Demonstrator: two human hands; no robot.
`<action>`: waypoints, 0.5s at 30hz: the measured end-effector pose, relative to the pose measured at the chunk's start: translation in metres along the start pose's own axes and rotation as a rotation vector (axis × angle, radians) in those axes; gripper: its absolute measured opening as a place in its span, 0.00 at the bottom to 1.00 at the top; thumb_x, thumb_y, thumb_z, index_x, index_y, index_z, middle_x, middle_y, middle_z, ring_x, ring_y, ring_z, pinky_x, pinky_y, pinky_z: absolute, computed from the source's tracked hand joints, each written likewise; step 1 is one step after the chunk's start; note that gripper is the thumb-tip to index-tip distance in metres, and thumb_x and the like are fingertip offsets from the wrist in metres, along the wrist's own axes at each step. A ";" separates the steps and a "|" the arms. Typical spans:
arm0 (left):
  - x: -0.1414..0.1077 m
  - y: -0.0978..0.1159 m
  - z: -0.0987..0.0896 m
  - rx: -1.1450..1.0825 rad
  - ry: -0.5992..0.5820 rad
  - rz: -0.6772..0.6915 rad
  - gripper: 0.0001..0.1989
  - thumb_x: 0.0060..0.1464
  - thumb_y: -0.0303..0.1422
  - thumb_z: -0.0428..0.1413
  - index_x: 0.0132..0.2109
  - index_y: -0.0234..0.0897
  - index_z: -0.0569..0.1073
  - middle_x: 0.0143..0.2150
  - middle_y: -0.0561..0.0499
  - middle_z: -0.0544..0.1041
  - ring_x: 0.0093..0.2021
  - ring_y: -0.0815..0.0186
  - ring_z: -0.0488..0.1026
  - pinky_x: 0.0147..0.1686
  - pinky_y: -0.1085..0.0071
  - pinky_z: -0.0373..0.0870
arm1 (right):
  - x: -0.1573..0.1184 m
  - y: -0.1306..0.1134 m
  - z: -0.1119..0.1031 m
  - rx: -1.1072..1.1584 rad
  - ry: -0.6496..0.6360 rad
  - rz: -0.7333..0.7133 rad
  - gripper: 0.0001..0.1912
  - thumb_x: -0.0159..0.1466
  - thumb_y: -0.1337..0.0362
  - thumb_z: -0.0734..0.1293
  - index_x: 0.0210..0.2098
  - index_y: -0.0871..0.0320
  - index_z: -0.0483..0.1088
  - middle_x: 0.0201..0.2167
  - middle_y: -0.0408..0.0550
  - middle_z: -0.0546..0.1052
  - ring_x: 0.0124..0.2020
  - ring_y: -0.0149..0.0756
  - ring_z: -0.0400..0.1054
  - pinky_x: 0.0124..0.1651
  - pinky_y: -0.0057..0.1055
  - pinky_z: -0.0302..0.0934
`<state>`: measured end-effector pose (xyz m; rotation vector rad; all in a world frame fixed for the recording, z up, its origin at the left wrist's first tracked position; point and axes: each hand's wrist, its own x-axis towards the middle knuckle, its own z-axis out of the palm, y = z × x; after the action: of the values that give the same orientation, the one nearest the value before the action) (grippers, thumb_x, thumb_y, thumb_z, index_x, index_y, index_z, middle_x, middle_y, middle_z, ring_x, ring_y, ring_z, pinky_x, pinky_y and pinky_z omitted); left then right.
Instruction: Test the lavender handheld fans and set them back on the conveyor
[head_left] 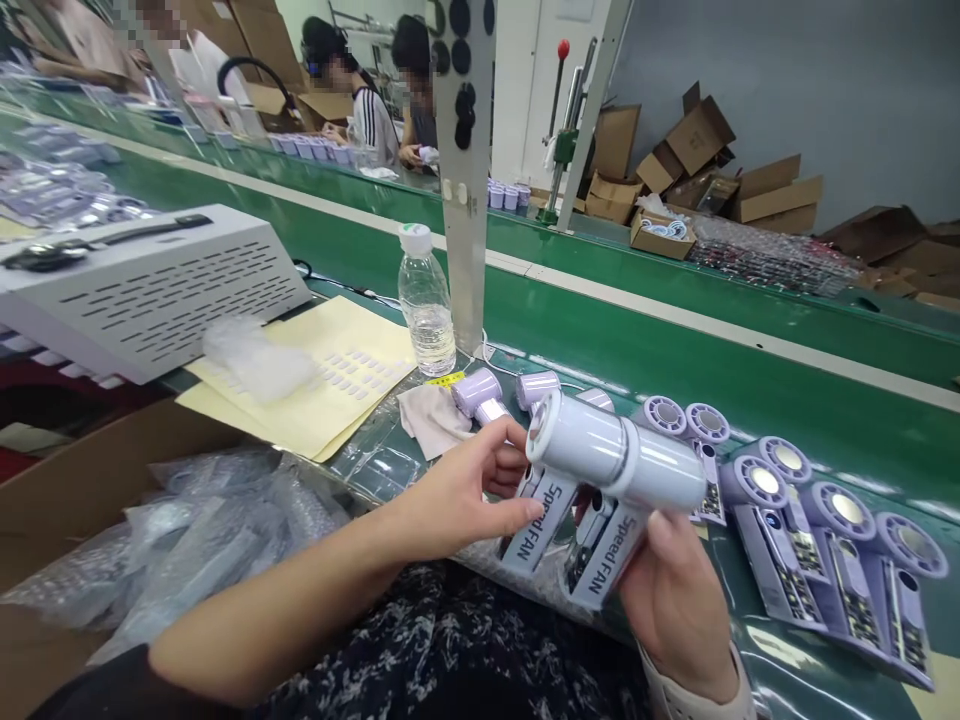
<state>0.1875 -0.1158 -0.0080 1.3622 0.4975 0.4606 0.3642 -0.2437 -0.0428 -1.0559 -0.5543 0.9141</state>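
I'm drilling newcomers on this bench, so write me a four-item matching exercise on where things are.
Things:
1. White fans
2. Bottle
3. Yellow sheets
4. Bubble bags

Places:
A. Upright beside the metal post
B. In the carton at lower left
C. Held in both hands
D. Partly under crumpled clear plastic

Right pairs: 1-C, 2-A, 3-D, 4-B

The held fans look like smooth, glossy plastic; the discs on the fans at right are shiny and metallic-looking. The bottle is clear, shiny plastic, the rag matt cloth, the sheets smooth paper, the bags crinkled plastic film, the surface glossy.
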 end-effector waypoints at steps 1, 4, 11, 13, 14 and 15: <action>-0.001 0.001 0.001 0.111 0.020 0.047 0.16 0.53 0.29 0.63 0.45 0.40 0.65 0.45 0.48 0.81 0.47 0.60 0.80 0.45 0.65 0.76 | -0.001 -0.002 -0.002 -0.122 -0.015 -0.078 0.17 0.62 0.57 0.75 0.50 0.50 0.76 0.44 0.48 0.84 0.43 0.46 0.80 0.45 0.41 0.75; -0.001 -0.003 0.000 0.393 0.043 0.302 0.19 0.51 0.26 0.64 0.48 0.39 0.69 0.52 0.43 0.81 0.55 0.53 0.78 0.53 0.60 0.76 | 0.000 -0.013 -0.003 -0.429 -0.215 -0.318 0.27 0.57 0.64 0.79 0.54 0.50 0.71 0.50 0.49 0.81 0.54 0.51 0.75 0.57 0.46 0.69; 0.000 -0.019 -0.007 0.747 0.151 1.023 0.08 0.69 0.30 0.52 0.52 0.40 0.70 0.55 0.40 0.82 0.66 0.57 0.71 0.66 0.48 0.66 | 0.006 -0.026 -0.003 -0.665 -0.459 -0.732 0.13 0.71 0.69 0.63 0.55 0.51 0.67 0.59 0.53 0.76 0.67 0.50 0.63 0.69 0.59 0.53; -0.003 -0.018 -0.008 0.785 0.172 1.044 0.08 0.68 0.28 0.52 0.53 0.40 0.70 0.55 0.40 0.82 0.65 0.56 0.72 0.65 0.45 0.67 | 0.004 -0.026 -0.002 -0.694 -0.468 -0.765 0.13 0.73 0.69 0.60 0.55 0.50 0.67 0.59 0.52 0.76 0.67 0.49 0.63 0.69 0.59 0.53; -0.004 -0.018 -0.008 0.797 0.169 1.056 0.09 0.68 0.26 0.53 0.53 0.40 0.70 0.56 0.40 0.82 0.64 0.56 0.73 0.65 0.44 0.67 | 0.003 -0.025 -0.002 -0.706 -0.477 -0.767 0.13 0.74 0.68 0.60 0.56 0.50 0.66 0.60 0.52 0.75 0.67 0.49 0.63 0.69 0.59 0.53; -0.005 -0.018 -0.009 0.805 0.158 1.074 0.10 0.67 0.26 0.53 0.53 0.39 0.70 0.56 0.40 0.82 0.64 0.55 0.73 0.65 0.44 0.67 | 0.003 -0.024 -0.001 -0.710 -0.484 -0.768 0.14 0.74 0.68 0.59 0.57 0.49 0.66 0.60 0.51 0.75 0.67 0.49 0.63 0.69 0.59 0.54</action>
<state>0.1788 -0.1145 -0.0268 2.3530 -0.0009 1.3421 0.3752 -0.2467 -0.0210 -1.0943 -1.6412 0.2564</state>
